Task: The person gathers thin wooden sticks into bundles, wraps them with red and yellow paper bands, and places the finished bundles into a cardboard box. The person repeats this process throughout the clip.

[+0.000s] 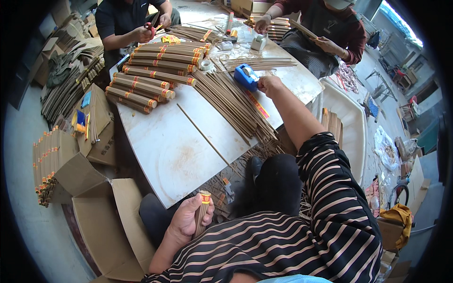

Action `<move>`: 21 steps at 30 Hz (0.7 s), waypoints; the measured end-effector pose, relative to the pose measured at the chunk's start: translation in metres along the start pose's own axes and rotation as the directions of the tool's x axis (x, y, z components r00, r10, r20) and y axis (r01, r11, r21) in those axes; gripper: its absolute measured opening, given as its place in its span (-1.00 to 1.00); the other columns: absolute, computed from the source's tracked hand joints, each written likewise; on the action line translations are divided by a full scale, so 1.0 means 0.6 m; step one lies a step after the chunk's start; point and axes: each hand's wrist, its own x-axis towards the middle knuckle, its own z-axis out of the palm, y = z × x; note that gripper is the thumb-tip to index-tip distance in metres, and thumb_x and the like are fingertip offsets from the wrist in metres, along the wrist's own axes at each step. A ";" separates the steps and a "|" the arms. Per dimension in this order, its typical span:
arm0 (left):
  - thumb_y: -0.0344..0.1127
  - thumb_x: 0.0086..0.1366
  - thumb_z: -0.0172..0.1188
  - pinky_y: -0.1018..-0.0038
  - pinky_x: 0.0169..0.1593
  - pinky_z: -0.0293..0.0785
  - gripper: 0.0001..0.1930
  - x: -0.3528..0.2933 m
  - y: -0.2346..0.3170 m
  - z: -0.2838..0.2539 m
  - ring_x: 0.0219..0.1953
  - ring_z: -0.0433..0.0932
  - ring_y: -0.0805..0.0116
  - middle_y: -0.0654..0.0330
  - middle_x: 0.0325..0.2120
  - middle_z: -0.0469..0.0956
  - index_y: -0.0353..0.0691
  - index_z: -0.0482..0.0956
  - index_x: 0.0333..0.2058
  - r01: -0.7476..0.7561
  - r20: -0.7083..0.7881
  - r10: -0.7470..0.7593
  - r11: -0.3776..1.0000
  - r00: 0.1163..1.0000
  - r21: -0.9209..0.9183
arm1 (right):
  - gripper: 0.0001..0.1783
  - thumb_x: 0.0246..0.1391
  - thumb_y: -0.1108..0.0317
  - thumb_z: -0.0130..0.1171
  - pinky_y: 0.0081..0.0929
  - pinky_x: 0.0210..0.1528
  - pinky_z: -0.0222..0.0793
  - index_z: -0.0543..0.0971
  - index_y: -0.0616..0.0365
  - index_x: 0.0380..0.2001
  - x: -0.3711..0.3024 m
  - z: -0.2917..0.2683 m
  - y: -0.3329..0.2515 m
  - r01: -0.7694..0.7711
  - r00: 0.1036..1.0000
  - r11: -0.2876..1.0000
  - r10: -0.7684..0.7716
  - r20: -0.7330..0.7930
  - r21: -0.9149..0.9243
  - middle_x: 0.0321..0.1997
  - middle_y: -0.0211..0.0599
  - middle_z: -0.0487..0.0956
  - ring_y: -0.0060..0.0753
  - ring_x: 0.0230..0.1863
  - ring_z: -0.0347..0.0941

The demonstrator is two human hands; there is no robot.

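Close to my body, at the near edge of the table, my left hand (188, 218) is wrapped round a bundle of incense sticks (203, 212). A red and yellow paper band (205, 197) circles the bundle's upper end. My right arm stretches forward across the table. The right hand (271, 86) is closed at the near right end of a blue tape dispenser (246, 77), its fingertips pressed together; whatever they pinch is too small to see. Loose incense sticks (226, 104) lie spread beside the dispenser, with a red and yellow paper strip (257, 104) among them.
Banded incense bundles (151, 70) are piled on the table's (170, 151) far left. Two people sit across: one holds red-handled scissors (150, 29), the other a bunch of sticks (304, 29). An open cardboard box (101, 226) stands at my left, a white tub (351, 127) at the right.
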 end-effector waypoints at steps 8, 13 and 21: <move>-0.05 0.26 0.02 0.57 -0.49 0.34 -0.63 -0.001 -0.001 -0.002 -0.57 0.37 0.42 0.14 -0.51 0.44 -0.33 0.43 -0.32 -0.006 -0.003 0.006 1.000 1.000 0.011 | -0.90 -0.36 0.70 0.17 -0.42 -0.64 0.38 0.44 0.38 -0.73 -0.020 0.002 -0.008 0.023 0.999 0.997 -0.026 -0.041 -0.069 -0.62 -0.14 0.46 -0.30 -0.64 0.41; -0.06 0.26 0.01 0.58 -0.50 0.34 -0.64 -0.006 0.001 0.001 -0.57 0.37 0.43 0.14 -0.52 0.43 -0.32 0.42 -0.29 -0.005 -0.014 0.005 1.000 1.000 0.007 | -0.94 -0.30 0.62 0.19 -0.50 -0.59 0.39 0.50 0.33 -0.69 -0.020 -0.025 0.031 0.029 1.000 0.997 -0.030 0.007 0.071 -0.57 -0.16 0.49 -0.34 -0.59 0.43; -0.12 0.25 0.05 0.61 -0.53 0.34 -0.69 -0.024 0.002 0.013 -0.56 0.43 0.45 0.16 -0.50 0.47 -0.30 0.44 -0.29 -0.093 0.017 0.093 0.995 0.996 0.023 | -0.86 0.01 0.33 0.07 -0.31 0.02 0.30 0.48 0.17 -0.41 -0.215 -0.060 -0.077 -0.082 0.713 0.995 0.021 0.701 0.053 -0.20 -0.21 0.51 -0.36 -0.12 0.40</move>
